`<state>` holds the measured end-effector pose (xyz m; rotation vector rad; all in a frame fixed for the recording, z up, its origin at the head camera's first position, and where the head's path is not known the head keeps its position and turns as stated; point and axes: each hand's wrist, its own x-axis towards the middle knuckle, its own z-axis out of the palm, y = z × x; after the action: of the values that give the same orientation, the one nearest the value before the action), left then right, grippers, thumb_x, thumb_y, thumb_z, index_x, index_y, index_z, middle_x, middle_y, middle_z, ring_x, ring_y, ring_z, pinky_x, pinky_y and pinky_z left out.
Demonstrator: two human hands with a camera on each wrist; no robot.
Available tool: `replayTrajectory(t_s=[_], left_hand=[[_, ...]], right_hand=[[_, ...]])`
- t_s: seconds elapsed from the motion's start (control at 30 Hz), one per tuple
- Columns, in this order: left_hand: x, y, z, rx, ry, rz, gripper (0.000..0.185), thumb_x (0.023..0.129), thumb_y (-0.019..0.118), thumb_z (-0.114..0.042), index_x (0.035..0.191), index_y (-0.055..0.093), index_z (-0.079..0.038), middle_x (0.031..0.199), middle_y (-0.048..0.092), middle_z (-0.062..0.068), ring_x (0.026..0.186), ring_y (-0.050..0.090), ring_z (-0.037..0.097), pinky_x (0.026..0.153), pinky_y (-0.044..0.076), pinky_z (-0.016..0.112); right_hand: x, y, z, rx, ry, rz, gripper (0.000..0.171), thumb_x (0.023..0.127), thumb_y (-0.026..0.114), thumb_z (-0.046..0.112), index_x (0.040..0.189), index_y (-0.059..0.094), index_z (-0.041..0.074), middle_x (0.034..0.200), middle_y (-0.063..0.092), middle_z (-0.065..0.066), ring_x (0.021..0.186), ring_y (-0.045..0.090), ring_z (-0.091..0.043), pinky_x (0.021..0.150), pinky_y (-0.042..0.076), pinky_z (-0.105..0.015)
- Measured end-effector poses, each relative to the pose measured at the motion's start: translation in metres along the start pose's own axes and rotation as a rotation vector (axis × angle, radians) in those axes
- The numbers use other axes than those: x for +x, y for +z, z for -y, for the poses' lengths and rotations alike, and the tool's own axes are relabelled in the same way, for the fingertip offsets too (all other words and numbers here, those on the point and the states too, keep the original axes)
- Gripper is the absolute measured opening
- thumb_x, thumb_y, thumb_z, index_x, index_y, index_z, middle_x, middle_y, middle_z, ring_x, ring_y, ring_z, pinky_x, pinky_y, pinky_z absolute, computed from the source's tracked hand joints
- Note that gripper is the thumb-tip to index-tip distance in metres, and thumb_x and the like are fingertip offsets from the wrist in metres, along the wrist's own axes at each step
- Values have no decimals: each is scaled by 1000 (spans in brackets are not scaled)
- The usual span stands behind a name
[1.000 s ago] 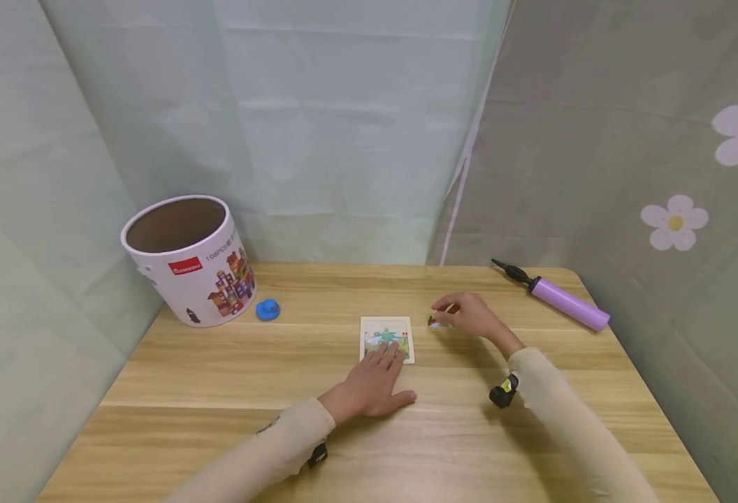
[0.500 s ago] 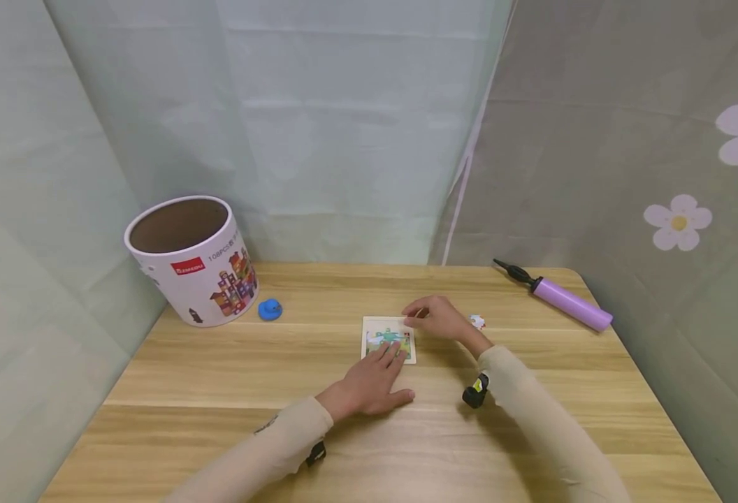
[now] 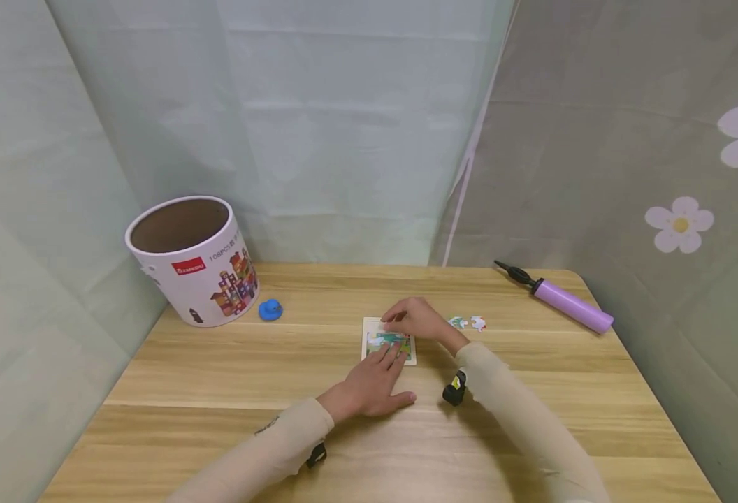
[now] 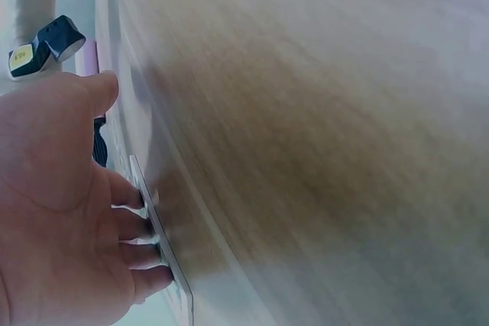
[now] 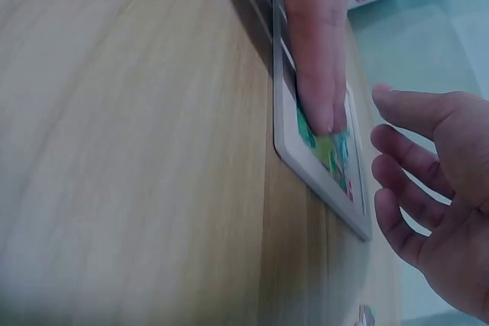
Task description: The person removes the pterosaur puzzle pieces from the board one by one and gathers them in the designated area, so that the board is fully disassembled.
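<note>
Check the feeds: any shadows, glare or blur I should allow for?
Head: soft shadow beside the right sleeve, pale sheen on the table low in frame. Left wrist: table grain looks smeary, whiter toward the upper right. Right wrist: bluish cast, dark shadow beside the puzzle board.

Place: a small enclosed corner; whether home or studio, I can't tell from where I stand.
Pale cloth [image 3: 344, 140]: creased, hanging straight ahead and at left.
Flowered cloth [image 3: 583, 168]: grey, covering the right side.
Desk [image 3: 218, 391]: wood-grained, with a brightly printed bucket [image 3: 218, 297], blue toy [image 3: 271, 310] and picture puzzle [image 3: 375, 339] on it.
</note>
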<state>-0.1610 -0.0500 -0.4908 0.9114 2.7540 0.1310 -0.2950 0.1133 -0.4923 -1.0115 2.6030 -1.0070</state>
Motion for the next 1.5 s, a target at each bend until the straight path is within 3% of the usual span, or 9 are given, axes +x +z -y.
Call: replayTrajectory(t_s=[0.17, 0.33, 0.7, 1.23, 1.5], left_hand=[[0, 0, 0, 20, 8, -3, 84, 104, 39, -61, 159, 29, 2, 167, 22, 20, 155, 21, 34, 125, 22, 41], [0, 0, 0, 24, 9, -7, 83, 104, 39, -61, 159, 29, 2, 167, 22, 21, 155, 21, 34, 125, 22, 41], [1, 4, 0, 34, 13, -25, 84, 104, 40, -60, 158, 29, 3, 167, 21, 22, 155, 21, 34, 126, 20, 40], [1, 2, 1, 16, 18, -26, 84, 104, 42, -59, 158, 30, 4, 165, 23, 24, 155, 20, 35, 125, 21, 40], [2, 1, 1, 17, 11, -15, 84, 104, 40, -61, 157, 31, 4, 166, 22, 23, 155, 19, 34, 126, 20, 39]], right_hand=[[6, 7, 3, -3, -29, 28, 13, 92, 78, 20, 102, 82, 13, 104, 76, 0, 90, 67, -11, 80, 56, -29], [8, 11, 4, -24, 10, 57, 13, 92, 79, 23, 102, 82, 16, 101, 73, 4, 88, 63, -8, 79, 54, -27], [12, 22, 3, -63, -22, 56, 15, 92, 79, 28, 102, 82, 18, 93, 69, 7, 83, 61, -7, 75, 53, -27], [13, 27, 7, 15, 40, 50, 4, 89, 81, 24, 92, 80, 22, 95, 67, 8, 82, 62, -7, 76, 53, -28], [14, 25, 9, 43, 38, 57, 4, 90, 80, 22, 91, 78, 20, 82, 72, 12, 73, 64, -5, 71, 53, -26]])
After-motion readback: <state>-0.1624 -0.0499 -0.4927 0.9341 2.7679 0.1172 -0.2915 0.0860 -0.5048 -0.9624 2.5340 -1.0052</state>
